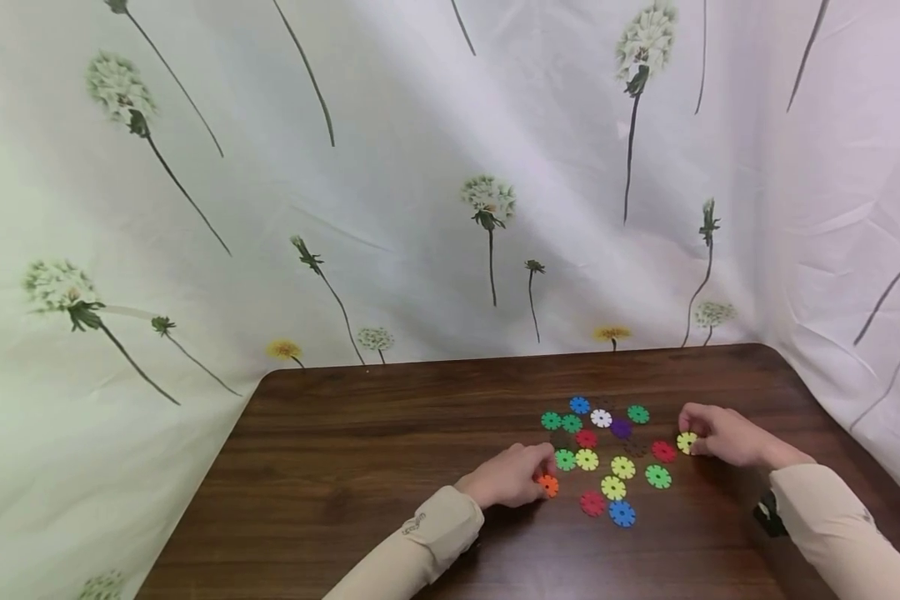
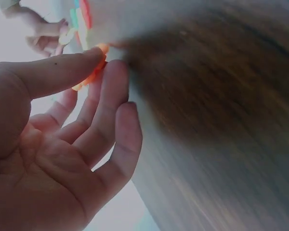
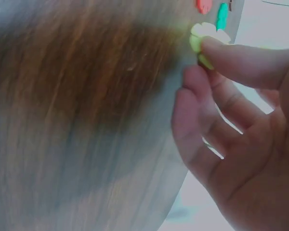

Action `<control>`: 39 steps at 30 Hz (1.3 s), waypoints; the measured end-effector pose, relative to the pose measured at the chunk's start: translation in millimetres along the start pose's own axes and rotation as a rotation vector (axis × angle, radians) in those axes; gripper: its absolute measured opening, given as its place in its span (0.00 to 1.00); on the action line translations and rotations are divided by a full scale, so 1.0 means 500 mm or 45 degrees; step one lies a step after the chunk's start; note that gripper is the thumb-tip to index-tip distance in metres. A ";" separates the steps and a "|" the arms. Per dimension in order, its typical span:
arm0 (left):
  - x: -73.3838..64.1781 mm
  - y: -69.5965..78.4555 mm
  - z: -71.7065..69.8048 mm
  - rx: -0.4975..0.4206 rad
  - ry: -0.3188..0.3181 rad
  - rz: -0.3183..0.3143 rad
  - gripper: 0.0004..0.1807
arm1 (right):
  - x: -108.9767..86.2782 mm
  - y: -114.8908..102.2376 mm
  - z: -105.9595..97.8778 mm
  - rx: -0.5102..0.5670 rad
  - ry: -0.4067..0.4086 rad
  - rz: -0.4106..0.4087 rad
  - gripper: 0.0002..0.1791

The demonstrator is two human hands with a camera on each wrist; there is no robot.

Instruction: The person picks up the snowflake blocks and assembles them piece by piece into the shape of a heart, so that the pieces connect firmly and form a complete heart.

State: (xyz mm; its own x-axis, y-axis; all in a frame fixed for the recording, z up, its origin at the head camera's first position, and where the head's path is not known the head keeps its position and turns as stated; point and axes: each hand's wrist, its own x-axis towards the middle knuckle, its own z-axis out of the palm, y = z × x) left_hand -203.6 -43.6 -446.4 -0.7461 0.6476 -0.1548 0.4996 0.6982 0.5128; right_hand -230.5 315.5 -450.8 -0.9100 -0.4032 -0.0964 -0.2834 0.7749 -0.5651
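Between thumb and fingers my left hand (image 1: 512,476) pinches an orange notched disc (image 1: 547,486), at the left side of a spread of coloured discs. In the left wrist view the orange disc (image 2: 92,72) is partly hidden by the thumb. My right hand (image 1: 731,435) pinches a yellow notched disc (image 1: 687,442) at the spread's right side. The right wrist view has that yellow disc (image 3: 202,39) held up on edge by thumb and fingers. Lying between the hands are a red disc (image 1: 663,452), a green disc (image 1: 657,477) and several others.
The dark wooden table (image 1: 330,467) carries all the discs. A blue disc (image 1: 622,513) lies nearest the front and another blue disc (image 1: 580,405) farthest back. Behind the table hangs a white cloth (image 1: 412,250) printed with dandelions.
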 end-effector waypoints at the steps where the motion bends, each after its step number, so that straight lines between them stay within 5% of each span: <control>1: -0.004 -0.006 -0.003 -0.025 0.014 -0.002 0.10 | 0.002 -0.002 0.000 0.001 0.012 -0.003 0.11; 5: -0.018 -0.034 -0.024 -0.242 0.102 -0.047 0.10 | 0.009 -0.012 -0.003 0.017 0.070 0.001 0.10; 12: -0.043 -0.084 -0.059 -0.909 0.335 -0.123 0.16 | 0.024 -0.036 -0.007 0.129 0.202 0.046 0.10; 16: -0.057 -0.102 -0.072 -1.147 0.492 -0.168 0.18 | 0.037 -0.060 -0.005 0.169 0.315 0.005 0.10; 20: -0.072 -0.113 -0.084 -1.239 0.564 -0.195 0.20 | 0.050 -0.092 0.000 0.213 0.398 -0.059 0.10; 27: -0.088 -0.105 -0.100 -1.314 0.548 -0.191 0.24 | 0.081 -0.153 0.026 0.324 0.504 -0.149 0.12; 39: -0.085 -0.083 -0.111 -1.296 0.548 -0.132 0.23 | 0.112 -0.250 0.065 0.524 0.484 -0.274 0.13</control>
State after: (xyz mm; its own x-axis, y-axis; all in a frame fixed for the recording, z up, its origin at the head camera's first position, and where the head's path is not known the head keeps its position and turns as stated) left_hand -217.3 -117.0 -414.3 -0.9525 0.3027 -0.0323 -0.0217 0.0384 0.9990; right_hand -236.1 180.0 -412.1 -0.9111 -0.2690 0.3122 -0.4019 0.4125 -0.8175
